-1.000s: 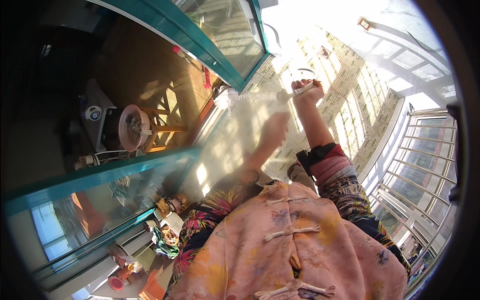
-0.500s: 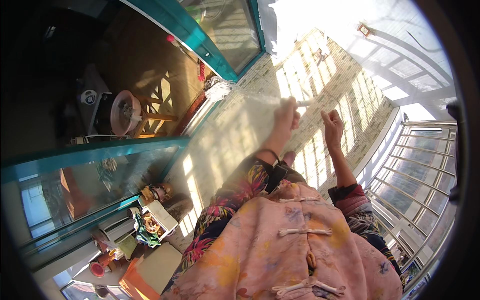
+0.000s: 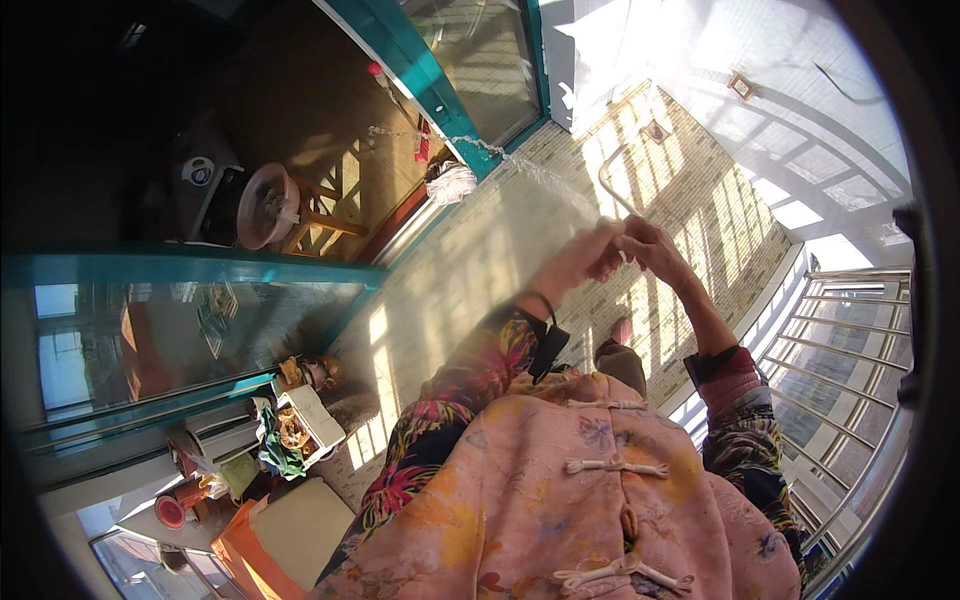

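Note:
My left hand (image 3: pixel 597 250), partly blurred, is closed at the end of a pale, see-through strand (image 3: pixel 550 183). The strand runs to the far left, past the teal door frame, and turns thin and twisted; its material is unclear. My right hand (image 3: pixel 655 248) is closed with its fingertips bent against the left hand, and what they pinch is hidden. A curved pale length like cord or thin tube (image 3: pixel 608 177) rises from beside the hands; whether it joins the strand I cannot tell. Below the strand, a white bundle like a mop head (image 3: pixel 450 183) lies at the doorway.
Teal-framed glass doors (image 3: pixel 440 90) stand at the doorway on the left. Beyond it, a pink basin (image 3: pixel 265 205) rests by a wooden stool (image 3: pixel 325 225). A white box with odds and ends (image 3: pixel 315 420) is at lower left. Metal window bars (image 3: pixel 835 365) line the right.
My hands, apart before, have come together, the right moving left to meet the left. The strand now stretches farther to the left in a wavy line, and the curved length shows above the hands.

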Demonstrator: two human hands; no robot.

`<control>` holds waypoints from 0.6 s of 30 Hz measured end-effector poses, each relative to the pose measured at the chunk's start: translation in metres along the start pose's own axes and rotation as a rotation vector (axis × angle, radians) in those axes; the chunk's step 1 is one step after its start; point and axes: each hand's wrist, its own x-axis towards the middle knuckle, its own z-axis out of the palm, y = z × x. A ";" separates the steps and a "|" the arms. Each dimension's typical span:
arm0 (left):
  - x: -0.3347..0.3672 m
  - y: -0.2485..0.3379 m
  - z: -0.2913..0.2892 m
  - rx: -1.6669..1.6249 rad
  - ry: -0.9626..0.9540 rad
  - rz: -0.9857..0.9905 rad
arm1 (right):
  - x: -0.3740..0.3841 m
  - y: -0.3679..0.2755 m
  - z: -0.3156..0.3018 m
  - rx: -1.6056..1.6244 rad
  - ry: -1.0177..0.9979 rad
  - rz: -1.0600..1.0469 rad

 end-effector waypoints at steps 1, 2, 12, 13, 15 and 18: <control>0.001 -0.003 0.001 0.025 -0.050 -0.020 | -0.004 -0.001 -0.003 0.005 -0.026 0.070; 0.007 -0.009 0.006 -0.004 -0.131 -0.038 | -0.008 0.004 -0.009 -0.052 -0.054 0.114; 0.083 -0.055 0.108 0.136 0.017 -0.251 | -0.059 0.068 -0.107 -0.629 0.060 0.166; 0.078 -0.053 0.109 0.219 0.049 -0.236 | -0.060 0.070 -0.113 -0.618 0.131 0.136; 0.062 -0.052 0.104 0.386 0.126 -0.210 | -0.056 0.073 -0.135 -0.571 0.161 0.046; 0.013 -0.064 0.076 0.379 0.223 -0.142 | -0.039 0.081 -0.161 -0.542 0.320 0.001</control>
